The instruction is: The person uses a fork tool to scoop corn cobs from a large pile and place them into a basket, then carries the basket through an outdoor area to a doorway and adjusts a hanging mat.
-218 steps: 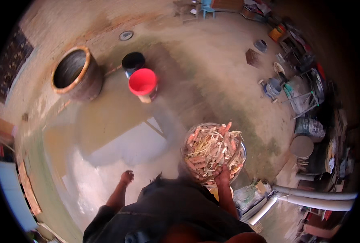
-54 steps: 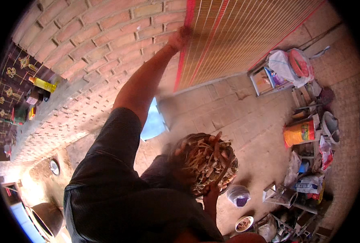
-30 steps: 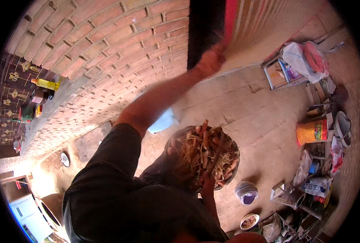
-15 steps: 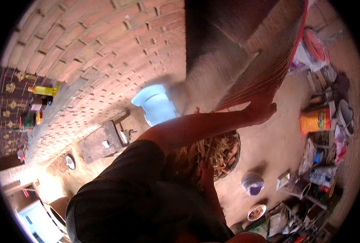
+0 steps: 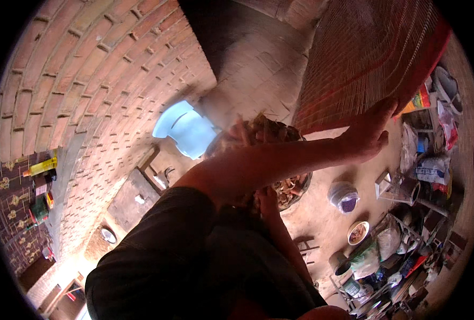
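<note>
My left arm stretches across the view to the right, where my left hand is closed at the lower corner of a reddish mesh curtain with a red border. Below that arm is a round, dark-rimmed basket, heaped with dry brown and straw-coloured pieces whose kind I cannot make out. My forearm covers the middle of the heap. At the basket's near side my right hand is closed, apparently on the rim; its fingertips are partly hidden.
A light-blue plastic chair stands by the brick wall on the left. Right of the basket are a lidded tub and a white bowl. Bags and household goods crowd the right side. A low wooden table stands lower left.
My view has turned and moved forward. The curtain now spreads wider at the upper right, with my left hand further right at its edge. The basket has come nearer the doorway.
</note>
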{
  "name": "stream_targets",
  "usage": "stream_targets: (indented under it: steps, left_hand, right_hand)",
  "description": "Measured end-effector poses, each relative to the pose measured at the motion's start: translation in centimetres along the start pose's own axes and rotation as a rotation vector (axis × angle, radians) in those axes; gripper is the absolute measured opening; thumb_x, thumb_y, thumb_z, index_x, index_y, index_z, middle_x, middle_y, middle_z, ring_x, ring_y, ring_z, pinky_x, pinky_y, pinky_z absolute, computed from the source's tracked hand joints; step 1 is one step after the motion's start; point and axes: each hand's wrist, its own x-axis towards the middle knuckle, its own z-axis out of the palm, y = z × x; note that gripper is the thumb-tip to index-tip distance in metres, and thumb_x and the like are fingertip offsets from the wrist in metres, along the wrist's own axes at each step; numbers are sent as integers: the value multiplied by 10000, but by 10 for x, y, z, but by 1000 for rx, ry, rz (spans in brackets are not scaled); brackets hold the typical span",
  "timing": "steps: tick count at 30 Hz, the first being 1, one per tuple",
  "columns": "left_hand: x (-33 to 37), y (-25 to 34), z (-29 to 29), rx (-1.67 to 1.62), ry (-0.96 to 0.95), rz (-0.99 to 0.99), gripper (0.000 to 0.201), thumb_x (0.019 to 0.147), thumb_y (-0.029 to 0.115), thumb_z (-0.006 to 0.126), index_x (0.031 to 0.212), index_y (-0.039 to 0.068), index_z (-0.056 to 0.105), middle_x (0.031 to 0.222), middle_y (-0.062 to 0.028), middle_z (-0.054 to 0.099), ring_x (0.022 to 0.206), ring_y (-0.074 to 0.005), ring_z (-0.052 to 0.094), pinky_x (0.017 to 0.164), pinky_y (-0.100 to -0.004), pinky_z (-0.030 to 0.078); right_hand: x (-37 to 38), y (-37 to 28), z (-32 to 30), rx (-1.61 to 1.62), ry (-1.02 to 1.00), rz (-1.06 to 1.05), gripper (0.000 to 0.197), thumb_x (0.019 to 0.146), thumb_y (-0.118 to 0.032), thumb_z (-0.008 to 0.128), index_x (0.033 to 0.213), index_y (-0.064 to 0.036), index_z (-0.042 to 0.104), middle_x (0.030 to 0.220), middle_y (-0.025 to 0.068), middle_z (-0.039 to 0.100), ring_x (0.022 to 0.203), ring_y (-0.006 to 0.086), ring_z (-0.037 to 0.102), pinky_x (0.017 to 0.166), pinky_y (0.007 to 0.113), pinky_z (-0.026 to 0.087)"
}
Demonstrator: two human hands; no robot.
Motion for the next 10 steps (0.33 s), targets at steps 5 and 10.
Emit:
stream_targets:
  steps: [5,10]
  left_hand:
    - [11,2,27,13,-34,50,720,728,-52,520,1388,-19,234,1346,-256,352,1287,-362,349,1076,-382,280]
    - [12,-5,36,55,-48,66,770,714,-61,542,1406,-19,207,1361,-260,338,1301,-367,334,1091,-368,268]
  right_hand:
    - [30,49,-30,-362,-39,-196,196,921,-229,494,910,-33,492,740,86,473,630,196,446,554,336,327]
    - [10,69,-61,-777,-111,-501,392,924,-309,494,1205,-35,499,1191,265,508,1114,380,506,902,482,394]
